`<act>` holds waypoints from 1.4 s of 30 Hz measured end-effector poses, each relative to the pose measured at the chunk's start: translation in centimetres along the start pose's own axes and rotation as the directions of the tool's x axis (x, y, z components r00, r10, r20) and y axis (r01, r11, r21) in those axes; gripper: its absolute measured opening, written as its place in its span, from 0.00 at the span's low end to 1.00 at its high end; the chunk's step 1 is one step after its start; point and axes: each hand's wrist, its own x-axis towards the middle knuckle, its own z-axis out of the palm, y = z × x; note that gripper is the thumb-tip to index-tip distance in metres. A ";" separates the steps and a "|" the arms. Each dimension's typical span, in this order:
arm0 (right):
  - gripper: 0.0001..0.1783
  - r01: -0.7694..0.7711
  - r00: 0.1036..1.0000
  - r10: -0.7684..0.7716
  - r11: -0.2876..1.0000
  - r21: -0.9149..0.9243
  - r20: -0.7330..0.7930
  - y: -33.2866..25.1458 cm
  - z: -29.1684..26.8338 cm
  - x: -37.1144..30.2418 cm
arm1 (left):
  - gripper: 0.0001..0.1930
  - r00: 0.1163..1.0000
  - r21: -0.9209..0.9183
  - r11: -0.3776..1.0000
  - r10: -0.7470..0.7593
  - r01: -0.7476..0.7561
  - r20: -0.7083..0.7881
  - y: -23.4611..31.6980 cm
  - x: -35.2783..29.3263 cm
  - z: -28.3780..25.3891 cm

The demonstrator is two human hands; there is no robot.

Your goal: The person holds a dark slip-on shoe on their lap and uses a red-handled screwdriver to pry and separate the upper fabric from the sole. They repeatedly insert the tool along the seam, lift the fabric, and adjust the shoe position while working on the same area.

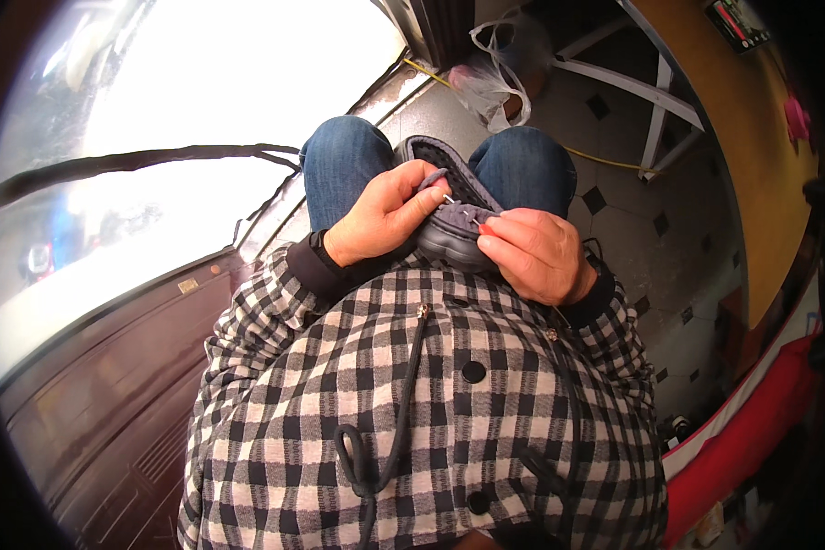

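Observation:
A dark grey slip-on shoe (458,243) rests in my lap between my knees, its opening facing up and its dark lining showing. My left hand (385,211) is closed at the shoe's collar, thumb and forefinger pinched on the grey fabric edge. A small whitish tip (449,199) shows beside that thumb; what it belongs to is too small to tell. On the other side, my right hand (536,255) pinches a thin needle-like tool (475,220) with a red end, its thin part lying against the grey collar. Fingers partly hide the tool.
Beyond my knees (344,165) a clear plastic bag (495,87) lies on the tiled floor (614,225), near a yellow cord (605,160). A wooden table (761,202) with white legs stands at the right. Brown panelling (110,394) and a bright glazed opening are at the left.

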 end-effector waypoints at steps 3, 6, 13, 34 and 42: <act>0.16 -0.134 0.991 0.133 0.986 0.100 0.023 0.4 0.6 0.4 | 0.07 0.999 -0.048 0.998 -0.028 0.027 -0.021 -0.3 -0.3 0.2; 0.16 -0.109 0.994 0.110 0.990 0.087 -0.004 0.2 0.7 0.1 | 0.06 0.999 -0.086 0.995 -0.050 0.049 -0.010 -0.6 -0.6 0.3; 0.13 -0.217 0.974 0.226 0.938 0.270 -0.004 0.1 0.7 -0.9 | 0.09 0.998 -0.266 0.964 -0.042 0.027 -0.049 -0.8 -0.9 1.0; 0.18 0.016 0.995 -0.009 0.997 -0.073 0.097 -1.1 2.6 0.6 | 0.09 0.955 -0.416 0.907 -0.174 0.061 -0.240 -1.6 -2.3 -0.1; 0.15 -0.123 0.991 0.104 0.957 0.264 0.085 -0.2 2.2 -0.4 | 0.11 0.949 -0.320 0.907 -0.310 0.275 -0.063 0.2 -2.6 -1.4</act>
